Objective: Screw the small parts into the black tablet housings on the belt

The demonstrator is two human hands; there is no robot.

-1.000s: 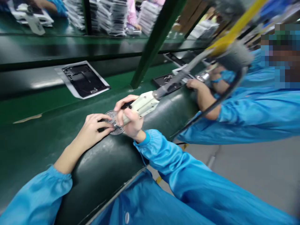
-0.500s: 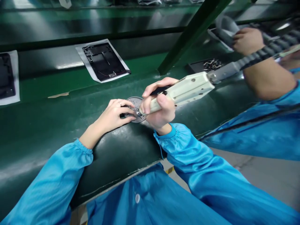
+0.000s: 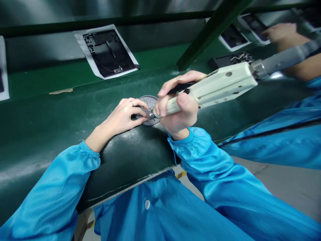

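A round plate with many small holes (image 3: 148,100) lies on the green bench (image 3: 75,124). My left hand (image 3: 126,115) rests at its left side, fingers bent over the plate, with fingertips close to the metal tip of a driver. Whether those fingers pinch a small part cannot be made out. Wrapped round the pale green electric driver (image 3: 223,83) is my right hand (image 3: 179,107), the index finger stretched along its side. The driver slants down to the left, its tip over the plate.
Behind the plate, a dark panel with wiring (image 3: 110,50) lies on a white sheet. A green post (image 3: 200,42) rises beside it. At the right are a dark tray of small parts (image 3: 225,61), more panels and another person's hand (image 3: 282,31).
The view has shifted, so plate and panels appear higher. My right hand and the driver sit a little further right. The other person's hand has moved right, and the clear item near it is gone.
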